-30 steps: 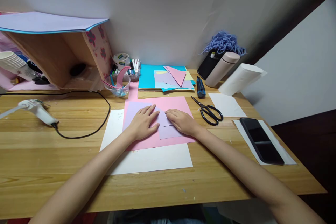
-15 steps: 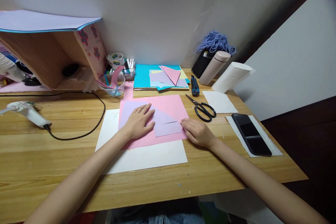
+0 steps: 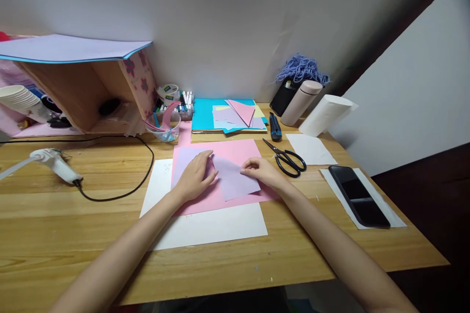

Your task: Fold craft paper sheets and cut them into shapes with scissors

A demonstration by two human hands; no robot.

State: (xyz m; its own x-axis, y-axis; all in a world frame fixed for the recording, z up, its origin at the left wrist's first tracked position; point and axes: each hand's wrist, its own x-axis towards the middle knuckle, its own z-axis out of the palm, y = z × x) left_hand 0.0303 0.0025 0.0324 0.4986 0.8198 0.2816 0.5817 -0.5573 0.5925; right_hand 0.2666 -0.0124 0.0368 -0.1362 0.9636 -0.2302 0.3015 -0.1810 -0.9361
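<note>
Left hand [image 3: 196, 174] lies flat, open, pressing the lilac paper [image 3: 235, 182]; right hand [image 3: 263, 172] pinches its edge.

Two hands, the left hand [image 3: 194, 178] and the right hand [image 3: 262, 173], rest on one lilac paper sheet [image 3: 235, 183]. One pink sheet [image 3: 238, 149] lies under it and one white sheet [image 3: 209, 227] under that. On the wooden bench [image 3: 91, 249]: one pair of scissors [image 3: 288, 159], one utility knife [image 3: 274, 127], one black phone [image 3: 358, 195], one glue gun [image 3: 55, 166], one clear bowl [image 3: 163, 127], one roll of tape [image 3: 168, 92], one flask [image 3: 301, 102], one bundle of blue yarn [image 3: 303, 68], one stack of coloured paper [image 3: 229, 115], one stack of paper cups [image 3: 20, 100]. Marker pens stand by the tape; too small to count.
</note>
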